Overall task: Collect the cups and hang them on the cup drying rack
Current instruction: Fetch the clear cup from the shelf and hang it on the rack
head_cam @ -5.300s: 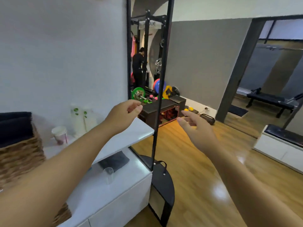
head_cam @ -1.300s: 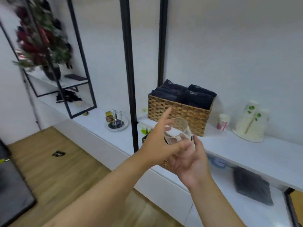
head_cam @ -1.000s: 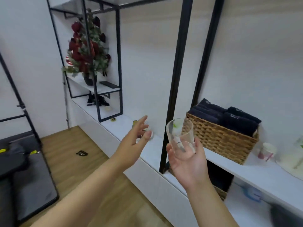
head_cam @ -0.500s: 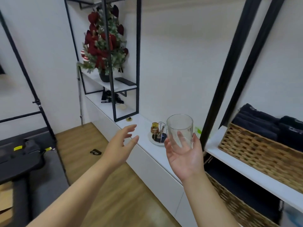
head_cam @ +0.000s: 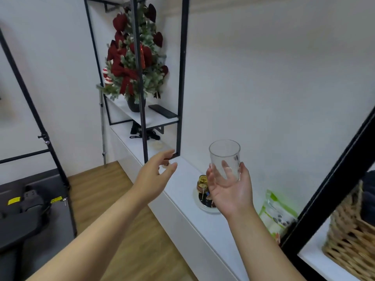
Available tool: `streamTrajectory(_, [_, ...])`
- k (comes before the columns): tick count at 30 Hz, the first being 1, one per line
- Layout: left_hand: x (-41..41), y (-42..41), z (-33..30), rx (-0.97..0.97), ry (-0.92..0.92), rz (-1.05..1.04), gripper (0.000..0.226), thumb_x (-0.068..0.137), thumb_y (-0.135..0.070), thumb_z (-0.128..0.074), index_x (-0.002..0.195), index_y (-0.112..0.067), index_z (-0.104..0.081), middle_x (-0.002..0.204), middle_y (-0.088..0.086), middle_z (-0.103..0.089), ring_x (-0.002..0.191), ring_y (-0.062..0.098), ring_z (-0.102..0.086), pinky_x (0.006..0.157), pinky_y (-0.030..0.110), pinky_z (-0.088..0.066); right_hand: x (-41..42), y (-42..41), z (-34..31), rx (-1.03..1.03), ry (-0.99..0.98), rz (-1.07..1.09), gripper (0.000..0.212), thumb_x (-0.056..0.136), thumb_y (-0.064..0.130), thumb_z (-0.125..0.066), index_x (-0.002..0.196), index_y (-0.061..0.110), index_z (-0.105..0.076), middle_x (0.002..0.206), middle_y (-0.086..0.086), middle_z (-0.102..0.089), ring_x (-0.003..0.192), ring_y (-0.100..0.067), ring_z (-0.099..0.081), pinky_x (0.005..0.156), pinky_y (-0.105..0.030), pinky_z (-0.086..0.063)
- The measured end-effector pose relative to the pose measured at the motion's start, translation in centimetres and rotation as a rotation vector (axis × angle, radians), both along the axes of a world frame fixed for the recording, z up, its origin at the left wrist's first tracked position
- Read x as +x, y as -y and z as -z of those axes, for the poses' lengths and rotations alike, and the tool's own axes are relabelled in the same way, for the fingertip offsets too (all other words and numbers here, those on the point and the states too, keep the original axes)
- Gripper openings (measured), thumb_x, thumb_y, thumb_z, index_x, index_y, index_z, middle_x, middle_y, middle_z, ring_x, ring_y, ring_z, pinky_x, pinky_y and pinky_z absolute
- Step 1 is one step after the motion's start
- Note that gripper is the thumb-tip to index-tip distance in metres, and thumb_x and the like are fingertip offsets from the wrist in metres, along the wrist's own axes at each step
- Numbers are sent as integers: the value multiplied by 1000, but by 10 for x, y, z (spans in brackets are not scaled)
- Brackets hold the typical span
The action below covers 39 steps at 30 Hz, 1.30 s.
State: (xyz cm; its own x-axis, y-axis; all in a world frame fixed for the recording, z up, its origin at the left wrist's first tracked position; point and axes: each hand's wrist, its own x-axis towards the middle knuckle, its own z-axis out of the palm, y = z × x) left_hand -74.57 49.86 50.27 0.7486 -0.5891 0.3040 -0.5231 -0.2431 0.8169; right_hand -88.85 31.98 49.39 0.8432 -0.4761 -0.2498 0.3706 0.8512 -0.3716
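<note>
My right hand holds a clear glass cup upright at chest height, fingers wrapped round its lower half. Just below and behind it, on the low white counter, stands the cup drying rack, a round white base with thin wire prongs; an amber glass hangs on it. My right hand hides most of the rack. My left hand hovers open to the left of the cup, above the counter's front edge, holding nothing.
A black metal frame rises from the counter, with a red and green decorated tree and a dark remote on its shelf. A green-white packet and a wicker basket lie right. Wooden floor left.
The view has swung left along the counter. My right hand kept hold of the glass cup after my left hand let go of it; the rack now sits just below the cup.
</note>
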Motion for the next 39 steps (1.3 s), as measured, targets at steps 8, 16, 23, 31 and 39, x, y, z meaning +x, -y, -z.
streamTrajectory(8, [90, 53, -16, -8, 16, 49, 45, 101, -44, -56, 145, -40, -49, 137, -21, -56, 125, -2, -53, 98, 19, -44, 77, 42, -14, -20, 18, 53, 63, 93, 54, -70, 138, 12, -60, 138, -27, -60, 93, -38, -71, 72, -38, -65])
streamTrajectory(16, [190, 116, 6, -12, -12, 215, 44, 101, -40, -59, 144, -36, -52, 133, -16, -59, 121, 2, -56, 100, 25, -43, 124, 84, -5, -71, -15, 295, 63, 95, 54, -68, 140, 12, -57, 142, -28, -55, 94, -39, -71, 73, -39, -65])
streamTrajectory(23, [271, 169, 27, 79, -18, 448, 42, 99, -42, -61, 140, -39, -54, 132, -18, -61, 121, 3, -57, 106, 36, -46, 151, 99, 6, -18, -84, 606, 61, 95, 52, -70, 138, 10, -58, 140, -28, -53, 100, -40, -71, 89, -42, -63])
streamTrajectory(31, [294, 238, 52, 165, 24, 675, 42, 100, -40, -59, 142, -37, -53, 133, -15, -60, 121, 8, -57, 104, 35, -45, 143, 92, 31, 6, -152, 837, 60, 97, 53, -67, 140, 12, -58, 139, -27, -54, 102, -38, -76, 97, -42, -60])
streamTrajectory(39, [270, 283, 115, 284, 77, 773, 43, 100, -40, -59, 142, -34, -52, 134, -12, -60, 120, 11, -57, 102, 35, -45, 124, 108, 73, 29, -213, 899, 60, 98, 54, -66, 140, 13, -58, 137, -24, -57, 91, -36, -79, 92, -42, -63])
